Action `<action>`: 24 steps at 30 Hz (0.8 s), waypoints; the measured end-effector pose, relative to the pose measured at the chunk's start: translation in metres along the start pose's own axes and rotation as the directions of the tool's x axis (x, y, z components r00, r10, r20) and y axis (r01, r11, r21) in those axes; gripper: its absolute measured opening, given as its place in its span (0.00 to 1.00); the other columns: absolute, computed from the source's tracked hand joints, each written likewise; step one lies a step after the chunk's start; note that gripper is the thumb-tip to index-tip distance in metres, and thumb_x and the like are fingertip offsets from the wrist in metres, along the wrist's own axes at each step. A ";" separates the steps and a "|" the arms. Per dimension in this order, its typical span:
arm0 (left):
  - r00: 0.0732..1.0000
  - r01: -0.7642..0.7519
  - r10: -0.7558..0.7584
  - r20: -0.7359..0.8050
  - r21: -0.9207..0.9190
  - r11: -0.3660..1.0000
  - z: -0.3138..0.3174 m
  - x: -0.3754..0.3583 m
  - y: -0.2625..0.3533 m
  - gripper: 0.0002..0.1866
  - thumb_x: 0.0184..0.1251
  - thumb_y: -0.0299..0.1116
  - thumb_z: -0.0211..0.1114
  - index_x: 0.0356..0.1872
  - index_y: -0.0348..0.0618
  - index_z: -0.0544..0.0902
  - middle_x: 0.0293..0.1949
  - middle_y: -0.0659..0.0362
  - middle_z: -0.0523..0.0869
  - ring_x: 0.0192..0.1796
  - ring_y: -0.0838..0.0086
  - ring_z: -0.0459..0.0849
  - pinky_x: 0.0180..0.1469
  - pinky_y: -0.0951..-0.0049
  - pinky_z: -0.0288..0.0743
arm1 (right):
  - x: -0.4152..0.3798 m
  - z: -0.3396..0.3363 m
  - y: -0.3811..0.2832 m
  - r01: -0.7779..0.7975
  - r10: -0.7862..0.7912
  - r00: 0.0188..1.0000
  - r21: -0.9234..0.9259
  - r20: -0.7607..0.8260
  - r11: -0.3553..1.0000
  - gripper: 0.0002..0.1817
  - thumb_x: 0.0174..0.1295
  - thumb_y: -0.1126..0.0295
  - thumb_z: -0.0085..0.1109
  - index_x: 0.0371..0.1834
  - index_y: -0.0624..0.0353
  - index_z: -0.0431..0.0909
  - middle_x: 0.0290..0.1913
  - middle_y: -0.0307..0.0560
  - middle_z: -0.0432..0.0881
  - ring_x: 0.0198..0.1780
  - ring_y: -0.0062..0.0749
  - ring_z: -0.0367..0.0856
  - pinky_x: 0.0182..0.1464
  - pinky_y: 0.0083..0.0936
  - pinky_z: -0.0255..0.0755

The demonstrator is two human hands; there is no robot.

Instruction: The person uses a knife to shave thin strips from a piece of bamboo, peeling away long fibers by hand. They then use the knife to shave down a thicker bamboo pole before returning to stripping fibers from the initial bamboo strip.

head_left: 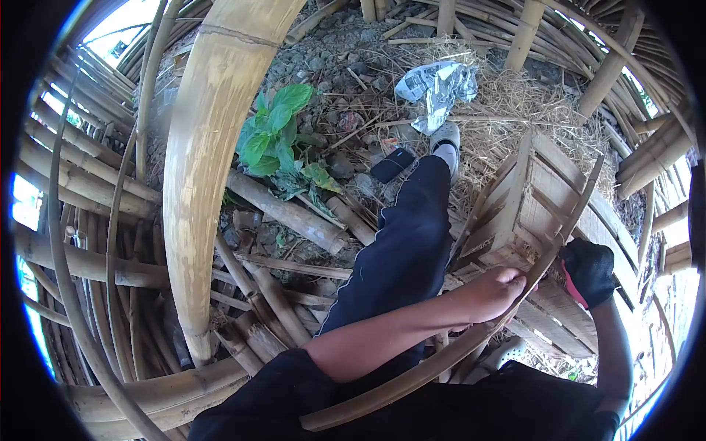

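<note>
A long, split bamboo strip [412,380] runs slantwise across my lap, from the lower middle up to the right. My bare left hand [501,292] is closed around it about midway along. On the right, my right hand [588,272] wears a black glove with a reddish edge. It is curled close beside the strip, and what its fingers grip is hidden. Behind and under the strip stands a slatted wooden crate [507,209], tilted between my leg and the right hand.
A thick bamboo pole [213,147] rises at the left, near a leafy green plant [272,132]. Cut bamboo pieces [287,209] lie on the ground. A dark phone-like object [392,165] and a crumpled printed sheet [439,88] lie near my foot. Bamboo fencing surrounds the spot.
</note>
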State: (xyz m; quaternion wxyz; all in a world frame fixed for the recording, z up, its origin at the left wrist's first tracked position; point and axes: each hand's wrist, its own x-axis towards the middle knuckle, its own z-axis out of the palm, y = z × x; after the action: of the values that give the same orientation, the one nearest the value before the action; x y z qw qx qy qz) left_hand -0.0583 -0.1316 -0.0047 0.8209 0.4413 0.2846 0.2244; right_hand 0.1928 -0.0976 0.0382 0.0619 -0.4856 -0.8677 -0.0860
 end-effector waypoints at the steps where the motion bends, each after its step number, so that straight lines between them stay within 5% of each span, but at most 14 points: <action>1: 0.999 0.038 -0.038 -0.015 0.008 0.999 -0.001 -0.006 0.008 0.18 0.83 0.41 0.41 0.54 0.37 0.74 0.22 0.63 0.76 0.20 0.81 0.74 0.26 0.74 0.71 | -0.001 0.001 0.000 -0.002 0.002 1.000 0.000 -0.001 1.000 0.02 0.53 0.71 0.63 0.25 0.52 0.83 0.24 0.48 0.80 0.26 0.45 0.81 0.30 0.40 0.74; 3: 0.997 0.074 -0.073 -0.023 0.023 0.997 -0.004 -0.006 0.010 0.20 0.82 0.40 0.44 0.56 0.33 0.75 0.25 0.61 0.79 0.24 0.80 0.76 0.29 0.73 0.73 | -0.003 0.006 0.003 -0.062 0.063 0.998 0.042 -0.007 0.997 0.03 0.55 0.70 0.62 0.26 0.52 0.84 0.25 0.48 0.81 0.27 0.46 0.82 0.32 0.40 0.75; 7: 0.980 -0.081 0.128 -0.150 0.287 0.955 -0.016 -0.009 0.012 0.22 0.80 0.39 0.52 0.65 0.34 0.73 0.32 0.56 0.88 0.36 0.77 0.86 0.41 0.73 0.78 | -0.004 0.011 0.002 -0.182 0.192 0.980 0.159 -0.050 0.970 0.07 0.61 0.68 0.57 0.27 0.56 0.80 0.25 0.55 0.80 0.26 0.54 0.80 0.31 0.45 0.71; 10: 0.925 -0.218 0.368 -0.091 0.668 0.712 -0.026 -0.021 0.036 0.14 0.74 0.32 0.58 0.54 0.38 0.82 0.34 0.53 0.89 0.34 0.73 0.88 0.39 0.69 0.81 | -0.004 0.007 0.003 -0.167 0.170 0.985 0.113 -0.013 0.979 0.08 0.62 0.67 0.58 0.28 0.57 0.80 0.26 0.55 0.81 0.27 0.53 0.81 0.32 0.45 0.72; 11: 0.879 -0.209 0.458 -0.131 0.758 0.617 -0.031 -0.024 0.042 0.12 0.72 0.29 0.58 0.51 0.41 0.84 0.35 0.51 0.89 0.31 0.65 0.89 0.35 0.65 0.82 | -0.002 0.005 0.001 -0.181 0.182 0.983 0.103 0.000 0.978 0.06 0.61 0.68 0.59 0.29 0.54 0.83 0.26 0.52 0.82 0.27 0.51 0.82 0.33 0.43 0.74; 15: 0.635 0.085 0.724 -0.269 0.956 0.281 -0.082 -0.011 0.054 0.11 0.66 0.27 0.64 0.48 0.46 0.86 0.40 0.51 0.89 0.46 0.55 0.88 0.48 0.59 0.80 | -0.003 0.006 0.002 -0.166 0.168 0.986 0.123 -0.007 0.978 0.06 0.60 0.67 0.60 0.31 0.50 0.86 0.27 0.49 0.83 0.28 0.48 0.83 0.34 0.41 0.77; 17: 0.684 0.336 0.598 -0.419 0.907 0.251 -0.114 0.000 0.052 0.12 0.62 0.28 0.68 0.47 0.46 0.87 0.44 0.51 0.89 0.52 0.58 0.86 0.55 0.61 0.78 | -0.004 0.008 0.005 -0.168 0.168 0.986 0.097 0.008 0.981 0.06 0.60 0.66 0.60 0.32 0.50 0.86 0.27 0.49 0.83 0.28 0.48 0.83 0.35 0.41 0.77; 19: 0.800 0.440 0.274 -0.534 0.832 0.338 -0.143 0.017 0.060 0.13 0.57 0.26 0.69 0.44 0.47 0.89 0.44 0.52 0.90 0.49 0.58 0.87 0.54 0.63 0.79 | -0.003 0.008 0.007 -0.174 0.173 0.985 0.074 0.023 0.982 0.06 0.60 0.65 0.60 0.32 0.50 0.87 0.28 0.49 0.84 0.29 0.47 0.83 0.35 0.42 0.77; 23: 0.893 0.398 0.065 -0.445 0.850 0.346 -0.177 0.047 0.064 0.12 0.53 0.23 0.69 0.38 0.48 0.91 0.41 0.52 0.90 0.48 0.57 0.88 0.52 0.63 0.80 | -0.002 0.005 0.002 -0.219 0.215 0.975 0.110 0.051 0.970 0.07 0.60 0.64 0.61 0.31 0.49 0.87 0.28 0.49 0.84 0.30 0.47 0.84 0.35 0.42 0.77; 24: 0.910 0.369 0.113 -0.398 0.904 0.216 -0.176 0.049 0.068 0.09 0.53 0.28 0.72 0.36 0.50 0.91 0.41 0.53 0.91 0.47 0.59 0.88 0.51 0.63 0.81 | -0.001 0.004 0.003 -0.219 0.212 0.975 0.098 0.069 0.971 0.07 0.60 0.63 0.61 0.31 0.50 0.86 0.27 0.49 0.84 0.30 0.47 0.84 0.35 0.41 0.77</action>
State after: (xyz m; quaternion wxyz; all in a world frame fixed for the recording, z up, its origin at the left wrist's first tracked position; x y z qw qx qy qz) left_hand -0.1475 0.0385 -0.0388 0.3100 0.7748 0.5509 0.0088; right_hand 0.1955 -0.0959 0.0343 0.0710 -0.5753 -0.8146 -0.0191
